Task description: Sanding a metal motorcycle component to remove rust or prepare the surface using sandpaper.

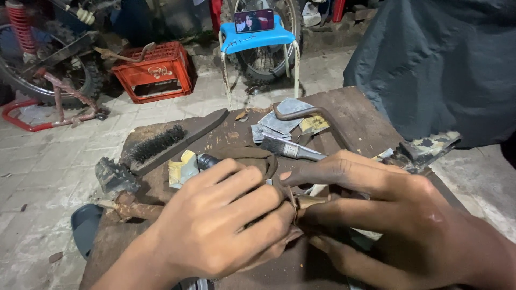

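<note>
A small brass fitting (pixel 310 202) sits clamped between left hand (pixel 215 225) and right hand (pixel 387 215) fingertips.

A phone (pixel 254 20) stands propped on the blue stool (pixel 258 38), well beyond the workbench; its rectangular screen glows pink and dark, showing what seems to be a picture.

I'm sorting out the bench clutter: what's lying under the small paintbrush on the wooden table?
The paintbrush lies across flat grey metal scraps and a brown strap on the wooden table. Its handle end runs under the right hand, so what lies beneath there is hidden.
</note>
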